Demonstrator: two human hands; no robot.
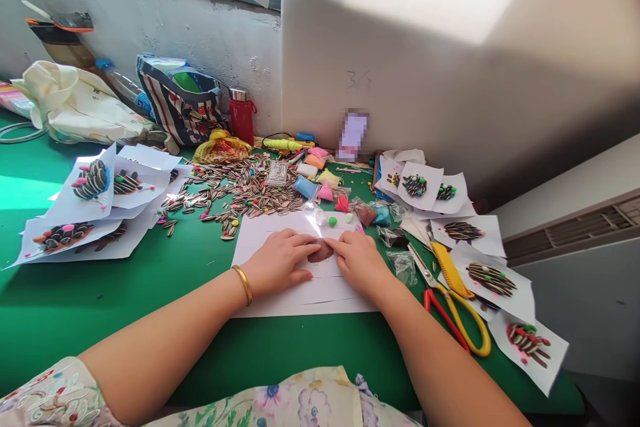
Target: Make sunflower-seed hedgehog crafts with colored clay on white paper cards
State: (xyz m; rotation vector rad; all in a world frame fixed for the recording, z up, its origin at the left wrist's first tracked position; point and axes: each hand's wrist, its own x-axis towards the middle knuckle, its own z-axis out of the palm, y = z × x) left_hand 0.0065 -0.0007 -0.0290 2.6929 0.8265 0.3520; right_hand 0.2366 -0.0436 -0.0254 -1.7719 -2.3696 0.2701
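A white sheet of paper (300, 303) lies on the green table in front of me, with a flat brown clay shape (321, 251) on it. My left hand (283, 260) rests on the sheet, fingers apart, its fingertips touching the left side of the brown shape. From the right, my right hand (361, 263) touches the shape's other edge with its fingertips; its remaining fingers are partly curled. Small green balls (333, 221) sit on the sheet just beyond the hands. Neither hand has anything lifted off the paper.
Striped seeds (260, 190) are heaped behind the sheet, beside colored clay packets (305, 187). Yellow-handled scissors (467, 320) and a yellow cutter (450, 270) lie right. Papers with seed figures flank both sides. A red bottle (242, 117) and bags stand at the wall.
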